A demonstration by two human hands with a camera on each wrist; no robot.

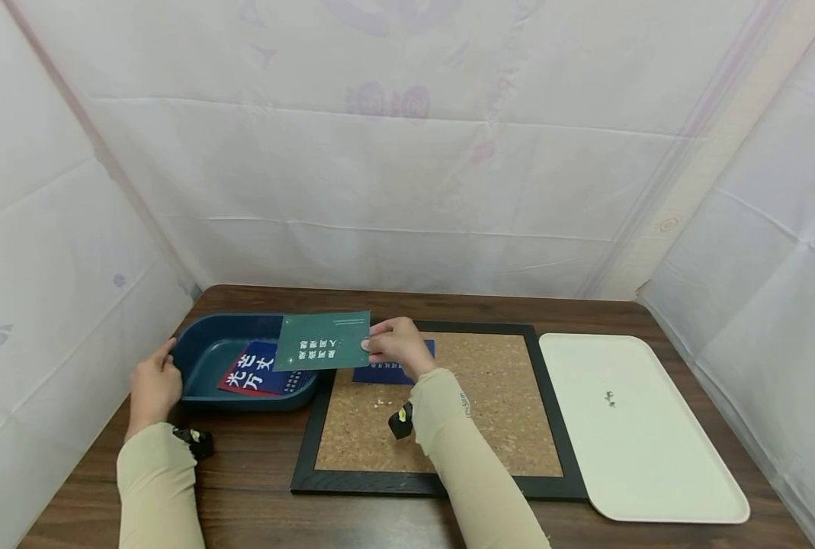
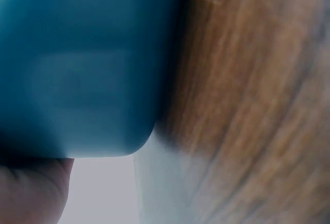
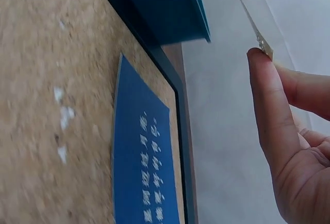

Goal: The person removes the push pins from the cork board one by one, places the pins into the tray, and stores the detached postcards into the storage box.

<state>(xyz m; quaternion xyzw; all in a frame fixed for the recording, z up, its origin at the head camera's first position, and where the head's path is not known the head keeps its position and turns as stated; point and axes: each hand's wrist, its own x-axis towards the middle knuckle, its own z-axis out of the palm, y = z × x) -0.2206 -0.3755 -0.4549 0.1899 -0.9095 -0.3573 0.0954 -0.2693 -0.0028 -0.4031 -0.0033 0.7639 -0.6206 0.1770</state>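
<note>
My right hand (image 1: 399, 347) pinches the right edge of a green card (image 1: 321, 343) with white print. The card is held above the right side of a dark blue plastic tub (image 1: 197, 362). In the right wrist view, thumb and forefinger (image 3: 270, 108) grip the card, seen almost edge-on. My left hand (image 1: 155, 383) holds the tub's left rim; in the left wrist view part of that hand shows against the tub (image 2: 98, 79). Inside the tub lie a blue card (image 1: 259, 364) with white characters and a red one partly under it. Another blue card (image 1: 383, 374) lies on the corkboard (image 1: 496, 404), below my right hand.
The black-framed corkboard stands between the tub and a cream tray (image 1: 654, 450), which bears a few small metallic pieces (image 1: 609, 399). White flecks (image 3: 66, 116) dot the cork. White sheeting (image 1: 407, 175) surrounds the wooden table (image 1: 256, 473) at the back and sides.
</note>
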